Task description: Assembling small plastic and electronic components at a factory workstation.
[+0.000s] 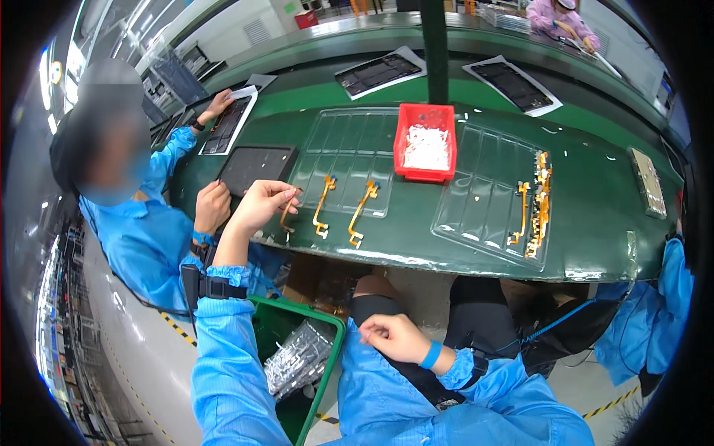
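Between the thumb and fingers of my left hand [259,205], a thin orange-brown flex cable [285,217] hangs over the near left edge of the table. Just right of it, two orange flex cables [323,207] with white ends lie apart on a clear plastic tray [346,130]. My right hand [398,337] is held low over my lap, away from the table. Its fingers are curled in and closed; whether anything small is in them is hidden. Several more flex cables [541,204] lie in a row at the right side of a second clear tray [465,197].
A red bin [402,160] of small white pieces stands between the trays. At left, a co-worker's hand [213,207] is beside a black tray [256,169]. Dark panels on white sheets [513,85] lie farther back. Below me is a green bin [338,349] with scraps.
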A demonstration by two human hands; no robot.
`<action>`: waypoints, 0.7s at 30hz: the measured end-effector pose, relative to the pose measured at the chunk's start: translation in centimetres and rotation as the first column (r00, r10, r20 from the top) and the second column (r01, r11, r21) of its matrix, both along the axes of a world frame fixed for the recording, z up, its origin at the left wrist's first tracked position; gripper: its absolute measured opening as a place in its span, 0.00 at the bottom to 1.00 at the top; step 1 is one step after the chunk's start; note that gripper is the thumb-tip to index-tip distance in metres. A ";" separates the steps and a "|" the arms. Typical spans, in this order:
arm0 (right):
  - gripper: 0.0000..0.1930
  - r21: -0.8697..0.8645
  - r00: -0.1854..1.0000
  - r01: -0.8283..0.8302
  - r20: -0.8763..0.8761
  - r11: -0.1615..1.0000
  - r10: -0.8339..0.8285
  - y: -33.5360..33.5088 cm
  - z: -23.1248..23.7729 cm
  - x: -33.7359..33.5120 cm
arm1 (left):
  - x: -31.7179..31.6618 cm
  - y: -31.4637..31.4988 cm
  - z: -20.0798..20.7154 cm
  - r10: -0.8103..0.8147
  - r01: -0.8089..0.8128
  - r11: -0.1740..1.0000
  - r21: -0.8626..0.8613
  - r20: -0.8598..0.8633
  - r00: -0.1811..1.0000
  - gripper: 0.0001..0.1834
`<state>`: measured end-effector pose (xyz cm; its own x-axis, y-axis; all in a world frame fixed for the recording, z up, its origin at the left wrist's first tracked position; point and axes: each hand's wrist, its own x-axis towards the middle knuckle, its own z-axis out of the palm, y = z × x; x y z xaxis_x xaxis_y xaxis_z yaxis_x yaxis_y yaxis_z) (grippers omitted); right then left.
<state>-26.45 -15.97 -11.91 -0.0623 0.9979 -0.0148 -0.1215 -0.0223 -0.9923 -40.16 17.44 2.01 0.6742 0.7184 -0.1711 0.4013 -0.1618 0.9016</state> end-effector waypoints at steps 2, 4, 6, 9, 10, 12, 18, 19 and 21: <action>0.07 0.002 0.999 -0.024 0.043 1.000 0.024 -0.3 -0.2 -0.1 | 0.8 1.5 -0.8 -0.026 0.028 0.999 0.045 -0.041 0.999 0.13; 0.08 0.000 0.998 -0.033 0.055 0.999 0.033 -0.4 -0.3 -0.1 | 1.7 1.9 -1.4 0.021 0.014 0.978 0.210 -0.167 0.986 0.13; 0.08 0.000 0.996 -0.042 0.077 0.999 0.042 -0.3 -0.3 0.2 | 2.2 1.9 -1.2 0.042 0.007 0.973 0.233 -0.207 0.977 0.13; 0.08 0.007 0.996 -0.038 0.083 0.999 0.037 -0.3 -0.8 0.2 | 1.9 3.2 -2.6 0.053 0.033 0.929 0.370 -0.221 0.974 0.13; 0.08 -0.003 0.997 -0.031 0.072 1.000 0.031 -0.3 -1.0 0.3 | 2.1 3.0 -2.5 0.111 0.032 0.850 0.526 -0.238 0.965 0.13; 0.08 0.022 0.996 -0.019 0.083 1.000 0.017 -0.4 -1.0 0.5 | 2.0 2.4 -2.4 0.189 0.080 0.566 0.820 -0.224 0.956 0.14; 0.06 0.461 0.876 0.269 0.247 0.846 -0.413 -2.5 7.2 7.0 | 7.7 -15.2 2.7 -0.048 -0.151 0.641 0.752 0.235 0.971 0.06; 0.06 0.578 0.786 0.344 0.253 0.740 -0.564 -2.9 8.5 8.8 | 9.2 -18.3 2.9 -0.184 -0.016 0.666 0.746 0.185 0.965 0.03; 0.08 0.644 0.519 0.480 0.340 0.596 -0.785 -4.9 10.4 12.7 | 13.3 -22.9 2.1 -0.293 0.109 0.720 0.685 0.157 0.943 0.06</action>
